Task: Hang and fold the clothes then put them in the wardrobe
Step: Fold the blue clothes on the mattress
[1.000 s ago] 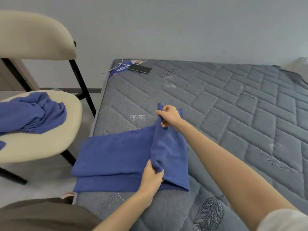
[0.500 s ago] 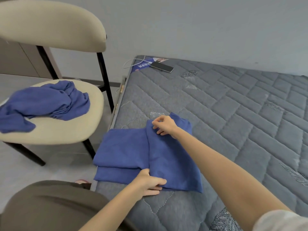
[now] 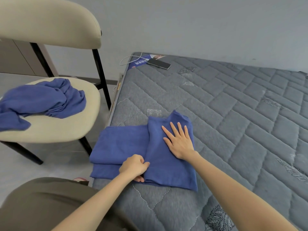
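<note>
Blue garment point(image 3: 120, 144), at the mattress point(image 3: 233, 114) edge: partly folded. You are pressing it with your right hand point(image 3: 179, 142), fingers straight, and pinching its fold with your left hand point(image 3: 134, 167). Second garment point(image 3: 45, 99) is lying crumpled on the chair point(image 3: 66, 129), unfolded.

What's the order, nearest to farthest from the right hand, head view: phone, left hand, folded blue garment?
1. folded blue garment, directly under the right hand
2. left hand, at the garment's near edge
3. phone, far left corner of the mattress
</note>
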Available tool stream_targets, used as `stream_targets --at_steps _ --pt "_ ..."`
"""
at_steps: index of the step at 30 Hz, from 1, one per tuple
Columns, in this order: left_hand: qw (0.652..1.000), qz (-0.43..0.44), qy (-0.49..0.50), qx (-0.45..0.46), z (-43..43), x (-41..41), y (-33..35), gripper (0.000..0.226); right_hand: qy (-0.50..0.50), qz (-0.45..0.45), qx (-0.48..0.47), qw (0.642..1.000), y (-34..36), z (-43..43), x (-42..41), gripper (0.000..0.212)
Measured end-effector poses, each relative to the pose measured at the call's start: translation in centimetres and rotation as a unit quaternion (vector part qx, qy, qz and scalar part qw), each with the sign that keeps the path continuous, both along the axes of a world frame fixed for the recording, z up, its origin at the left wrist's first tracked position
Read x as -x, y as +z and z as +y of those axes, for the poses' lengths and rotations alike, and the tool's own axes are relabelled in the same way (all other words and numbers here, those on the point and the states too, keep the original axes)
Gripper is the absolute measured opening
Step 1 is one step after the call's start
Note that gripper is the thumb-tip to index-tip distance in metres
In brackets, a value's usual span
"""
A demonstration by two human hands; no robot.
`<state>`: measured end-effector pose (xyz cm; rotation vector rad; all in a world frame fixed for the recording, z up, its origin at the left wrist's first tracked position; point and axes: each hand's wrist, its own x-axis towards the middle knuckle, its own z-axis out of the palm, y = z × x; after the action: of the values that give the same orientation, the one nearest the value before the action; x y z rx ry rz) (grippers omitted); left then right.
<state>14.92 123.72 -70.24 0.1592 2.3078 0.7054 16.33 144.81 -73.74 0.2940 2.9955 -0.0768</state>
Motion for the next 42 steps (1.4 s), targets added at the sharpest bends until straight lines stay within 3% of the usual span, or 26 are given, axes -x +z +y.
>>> stream_targets --at_steps 3,6,11,16,19,21,25,31,33,35,38,42 --pt "0.998 0.031 -0.04 0.022 -0.3 -0.2 -0.2 0.029 -0.004 -0.003 -0.015 1.0 0.1 -0.1 0.1 0.052" --pt "0.999 0.017 -0.031 -0.014 -1.2 0.4 0.1 0.03 -0.001 0.037 0.027 0.999 1.3 -1.0 1.1 0.049" --pt "0.993 0.098 0.057 -0.028 -5.5 3.4 0.7 0.032 0.064 0.094 0.08 0.99 3.6 -4.4 3.5 0.04" --pt "0.971 0.153 0.183 -0.024 -10.4 5.9 -0.5 0.018 0.111 0.052 0.169 0.978 4.7 -9.6 7.1 0.036" --pt "0.973 0.112 0.198 -0.03 -12.5 6.5 -1.5 0.049 0.123 0.003 0.17 0.978 4.4 -12.3 9.4 0.037" --pt "0.97 0.063 0.221 -0.08 -13.1 6.5 -2.0 0.058 0.109 -0.039 0.155 0.981 3.9 -13.8 10.9 0.04" --pt "0.951 0.042 0.249 -0.176 -13.7 5.9 -2.7 0.039 0.064 -0.072 0.13 0.987 2.6 -15.6 13.1 0.043" --pt "0.942 0.058 0.222 -0.244 -14.1 5.8 -2.9 0.015 0.048 -0.021 0.182 0.982 1.8 -16.2 14.6 0.014" --pt "0.945 0.094 0.195 -0.244 -14.3 5.8 -3.0 0.01 0.034 0.007 0.227 0.973 2.1 -15.9 14.7 0.01" --pt "0.943 0.19 0.167 -0.217 -14.3 5.9 -3.0 0.011 0.019 0.033 0.266 0.963 2.6 -15.5 14.9 0.009" --pt "0.911 0.262 0.165 -0.274 -14.2 5.8 -2.6 0.003 0.012 0.066 0.299 0.952 3.5 -15.0 15.1 0.01" --pt "0.89 0.18 0.192 -0.372 -13.9 5.3 -2.3 0.028 0.038 0.099 0.306 0.946 4.6 -14.4 15.2 0.011"
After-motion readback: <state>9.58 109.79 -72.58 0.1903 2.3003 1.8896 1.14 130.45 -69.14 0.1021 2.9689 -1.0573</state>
